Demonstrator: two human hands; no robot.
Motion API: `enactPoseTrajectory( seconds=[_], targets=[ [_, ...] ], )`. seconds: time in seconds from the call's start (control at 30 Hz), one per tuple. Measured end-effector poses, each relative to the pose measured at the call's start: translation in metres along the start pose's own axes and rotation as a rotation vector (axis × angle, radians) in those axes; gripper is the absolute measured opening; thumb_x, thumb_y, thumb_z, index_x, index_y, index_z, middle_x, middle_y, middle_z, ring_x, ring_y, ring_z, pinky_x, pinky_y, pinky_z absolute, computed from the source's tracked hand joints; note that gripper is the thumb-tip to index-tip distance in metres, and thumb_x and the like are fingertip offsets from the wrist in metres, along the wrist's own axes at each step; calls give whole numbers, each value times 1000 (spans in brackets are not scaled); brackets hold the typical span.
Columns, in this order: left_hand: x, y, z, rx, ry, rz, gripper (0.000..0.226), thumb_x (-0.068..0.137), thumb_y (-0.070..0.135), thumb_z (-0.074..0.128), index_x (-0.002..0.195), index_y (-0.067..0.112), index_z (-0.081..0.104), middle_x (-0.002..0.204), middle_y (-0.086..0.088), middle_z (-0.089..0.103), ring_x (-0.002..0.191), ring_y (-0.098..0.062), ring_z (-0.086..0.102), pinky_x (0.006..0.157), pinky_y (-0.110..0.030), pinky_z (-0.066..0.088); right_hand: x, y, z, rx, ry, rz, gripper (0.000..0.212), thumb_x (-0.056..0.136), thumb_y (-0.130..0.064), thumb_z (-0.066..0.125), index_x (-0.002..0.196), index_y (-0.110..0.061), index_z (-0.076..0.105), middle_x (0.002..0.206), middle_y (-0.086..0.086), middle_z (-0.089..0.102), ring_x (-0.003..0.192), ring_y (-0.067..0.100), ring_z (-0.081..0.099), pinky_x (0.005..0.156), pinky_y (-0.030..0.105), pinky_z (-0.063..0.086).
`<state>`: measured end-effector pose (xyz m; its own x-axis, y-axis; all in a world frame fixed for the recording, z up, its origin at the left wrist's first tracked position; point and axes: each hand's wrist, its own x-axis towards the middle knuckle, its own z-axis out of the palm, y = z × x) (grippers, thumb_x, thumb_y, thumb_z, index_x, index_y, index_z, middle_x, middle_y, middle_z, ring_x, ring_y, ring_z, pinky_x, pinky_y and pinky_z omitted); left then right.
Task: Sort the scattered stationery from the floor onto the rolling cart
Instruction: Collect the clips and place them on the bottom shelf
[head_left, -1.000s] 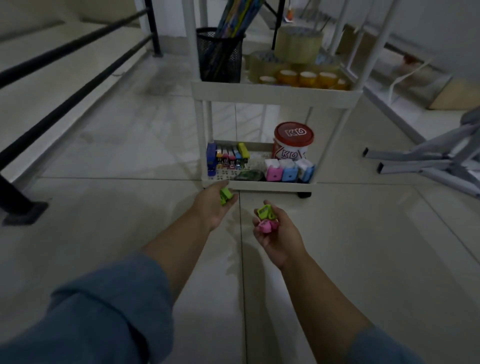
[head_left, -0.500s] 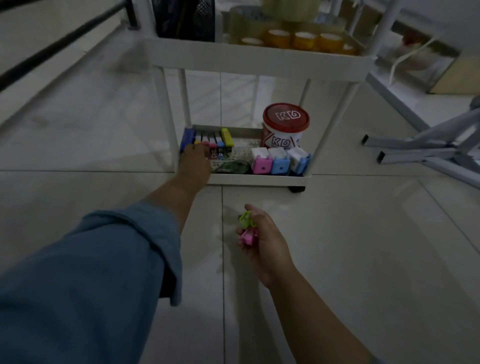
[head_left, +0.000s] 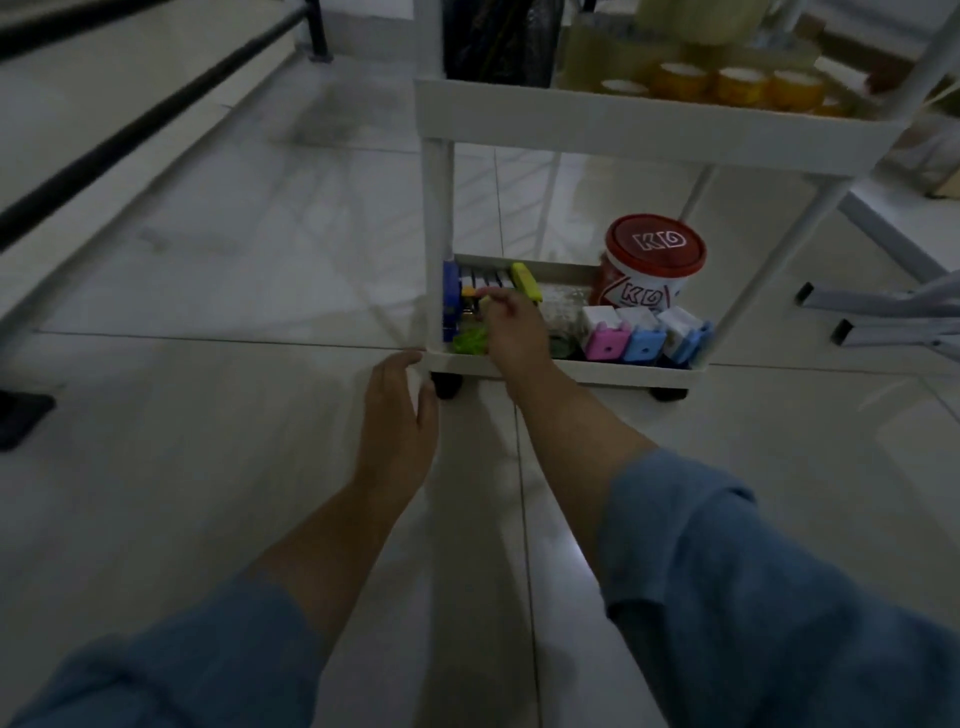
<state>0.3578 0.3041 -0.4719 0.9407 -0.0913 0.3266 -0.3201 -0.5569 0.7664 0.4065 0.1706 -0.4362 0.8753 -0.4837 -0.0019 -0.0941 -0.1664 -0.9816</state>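
At the front left corner of the rolling cart's (head_left: 649, 124) bottom tray (head_left: 623, 370), the left hand (head_left: 400, 410) lies slack with fingers straight. Its fingertips are at the tray's lip just above a black caster (head_left: 447, 387), and it holds nothing. Over the same corner the right hand (head_left: 517, 338) reaches into the tray, knuckles up. Its fingertips (head_left: 491, 302) are bunched at a small yellow-green piece, but blur hides the grip and I cannot tell whether they pinch it. Just left of that hand, green clips (head_left: 470, 340) lie inside the tray against the front lip. Behind them a yellow marker (head_left: 525, 280) lies tilted beside a row of others. Toward the right edge stands a tub (head_left: 644, 296) whose red lid (head_left: 655, 243) and side both carry white lettering that looks like "KIO". At the front right corner sit a pink block (head_left: 605, 347) and two blue blocks (head_left: 644, 345). Yellow tape rolls (head_left: 737, 85) sit on the upper shelf.
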Motion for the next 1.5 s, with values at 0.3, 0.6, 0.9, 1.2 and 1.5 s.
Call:
enactPoseTrajectory(
  seconds=[0.3,0.6,0.9,1.2,1.5],
  targets=[
    [5,-4,-5,-59,26,-119,36,97,19,43,130,4,44,132,-13,44,124,-23,41,94,-8,22,19,2,19,-164,-100,60,29,101,-22,33,101,-1,54,81,10,51,80,26,51,72,34,43],
    [-31,23,-8,-110,-70,-133,32,97,19,44,126,5,48,128,-11,48,118,-21,45,88,-7,24,-74,6,-28,3,184,-49,23,98,-18,42,109,-7,60,104,5,61,96,16,55,85,29,45],
    [-146,74,-16,-155,-255,-212,31,97,20,44,125,7,50,129,-9,50,119,-20,48,98,-22,34,-225,46,-105,-96,290,78,21,96,-12,43,102,-21,60,94,-4,63,85,6,58,79,26,48],
    [-240,102,18,-128,-727,88,33,97,25,45,127,13,48,130,-2,52,120,-18,48,101,-28,37,-332,82,-231,-721,341,43,26,86,-13,46,100,-11,67,100,7,67,92,27,61,80,31,45],
    [-256,93,15,-83,-907,194,35,97,25,43,131,14,47,133,-4,50,121,-17,47,100,-27,37,-408,131,-248,-896,304,360,47,95,-25,29,136,-11,46,147,20,33,138,41,24,113,52,22]
  ],
)
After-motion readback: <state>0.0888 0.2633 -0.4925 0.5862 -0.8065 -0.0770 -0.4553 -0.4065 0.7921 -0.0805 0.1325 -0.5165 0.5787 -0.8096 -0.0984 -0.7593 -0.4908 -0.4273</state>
